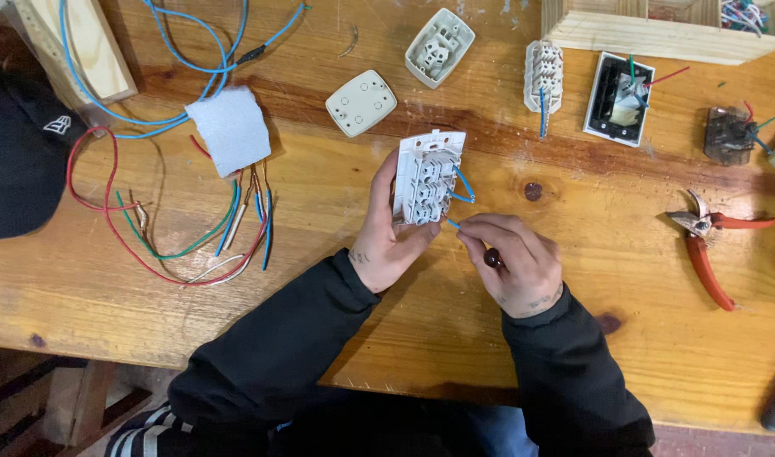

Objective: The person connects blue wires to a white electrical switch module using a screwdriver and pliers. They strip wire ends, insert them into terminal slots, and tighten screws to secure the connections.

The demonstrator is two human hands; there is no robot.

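Note:
My left hand [386, 237] grips a white plastic switch module [427, 176], held back side up above the wooden table [319, 178]. A short blue wire [465, 186] loops out of its right side. My right hand [512, 258] sits just right of the module, fingers pinched on the free end of that blue wire near the module's lower corner. A small dark rounded thing, perhaps a tool handle, shows inside the right hand's curled fingers. Both arms wear black sleeves.
A white cover plate [361, 102] and another white module [439, 46] lie beyond the hands. Further right are a wired module [544, 76], a black-and-white wired box [617, 97], red-handled pliers [709, 245]. Loose red, blue and green wires [167, 220], white foam [230, 129] and a black cap [19, 152] lie left.

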